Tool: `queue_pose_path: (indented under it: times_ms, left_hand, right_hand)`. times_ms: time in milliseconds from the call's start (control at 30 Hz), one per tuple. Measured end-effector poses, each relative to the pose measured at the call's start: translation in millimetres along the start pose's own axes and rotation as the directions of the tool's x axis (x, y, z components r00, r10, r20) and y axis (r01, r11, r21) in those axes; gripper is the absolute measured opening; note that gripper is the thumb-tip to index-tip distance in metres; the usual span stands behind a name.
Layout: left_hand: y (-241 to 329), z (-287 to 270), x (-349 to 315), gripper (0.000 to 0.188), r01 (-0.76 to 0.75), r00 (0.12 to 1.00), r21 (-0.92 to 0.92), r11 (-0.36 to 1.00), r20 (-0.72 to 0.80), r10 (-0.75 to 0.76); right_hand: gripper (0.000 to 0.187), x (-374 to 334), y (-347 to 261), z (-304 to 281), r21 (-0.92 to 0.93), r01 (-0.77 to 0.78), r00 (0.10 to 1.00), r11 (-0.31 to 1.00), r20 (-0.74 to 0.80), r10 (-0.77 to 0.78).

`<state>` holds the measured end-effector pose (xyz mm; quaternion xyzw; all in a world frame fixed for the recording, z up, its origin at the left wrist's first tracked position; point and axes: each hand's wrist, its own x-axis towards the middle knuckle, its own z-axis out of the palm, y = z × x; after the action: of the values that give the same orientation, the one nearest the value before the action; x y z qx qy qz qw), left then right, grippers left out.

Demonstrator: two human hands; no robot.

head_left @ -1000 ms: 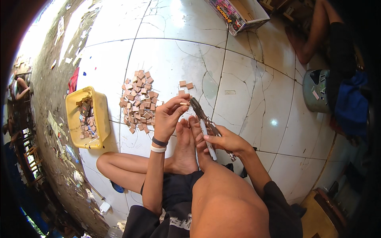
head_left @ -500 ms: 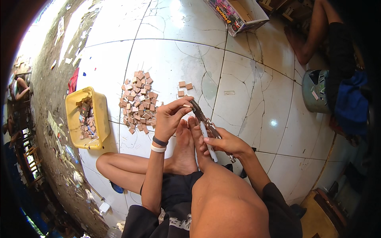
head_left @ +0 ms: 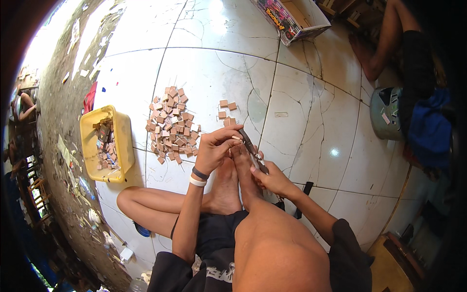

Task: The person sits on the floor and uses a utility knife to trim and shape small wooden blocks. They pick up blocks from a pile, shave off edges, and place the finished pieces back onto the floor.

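My left hand (head_left: 217,146) is closed, its thumb and forefinger pinching a small pale piece (head_left: 237,138). Its fingertips are right beside the far end of a long, dark, worn tool (head_left: 254,152) with pale specks; its exact kind is unclear. My right hand (head_left: 272,179) is wrapped round the tool's near part, over my bare foot. Beyond my left fingers lie a few small brown square blocks (head_left: 223,115) with thin wires. A large heap of similar blocks (head_left: 171,127) spreads on the floor to the left of them.
A yellow plastic tub (head_left: 127,148) with blocks and scraps stands at the left, near littered bare ground (head_left: 65,131). A printed cardboard box (head_left: 306,33) sits at the far edge. At the right, another person's leg (head_left: 377,58) is near a grey-green bucket (head_left: 380,112).
My left hand has come slightly nearer and to the right. My right hand and the tool have tilted and shifted; the white stick in that hand no longer shows. More brown blocks show beyond my left fingers.
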<state>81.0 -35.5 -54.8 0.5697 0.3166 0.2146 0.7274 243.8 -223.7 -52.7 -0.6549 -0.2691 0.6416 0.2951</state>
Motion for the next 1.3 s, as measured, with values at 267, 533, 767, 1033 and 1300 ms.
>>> queue_pose_path:
  times_ms: [267, 533, 767, 1033, 1300]
  left_hand:
    - [-11.6, -5.8, 17.0, 0.03, -0.043, 0.933, 0.618, 0.785, -0.257, 0.254]
    - [-12.2, -61.2, 15.3, 0.032, 0.293, 0.794, 0.779, 0.555, -0.521, 0.312]
    - [-7.8, -78.2, 20.0, 0.041, 0.377, 0.814, 0.862, 0.338, -0.482, 0.323]
    - [-1.7, -88.4, 27.4, 0.024, 0.329, 0.817, 0.71, 0.622, -0.545, 0.189]
    - [12.8, -59.8, 3.5, 0.027, 0.014, 0.86, 0.091, 0.996, -0.509, 0.034]
  right_hand:
    - [0.036, 20.1, 16.4, 0.1, -0.041, 0.037, 0.905, 0.998, -0.423, -0.05]
    - [0.038, 12.5, 14.1, -8.4, 0.037, 0.061, 0.908, 0.997, -0.418, -0.04]
    - [0.041, 21.1, 22.1, 0.1, 0.052, 0.102, 0.923, 0.993, -0.377, -0.075]
    - [0.044, 14.1, 6.5, 2.5, -0.01, 0.07, 0.941, 0.998, -0.331, -0.069]
    - [0.05, 4.1, -26.8, 3.0, -0.103, 0.071, 0.964, 0.992, -0.25, -0.094]
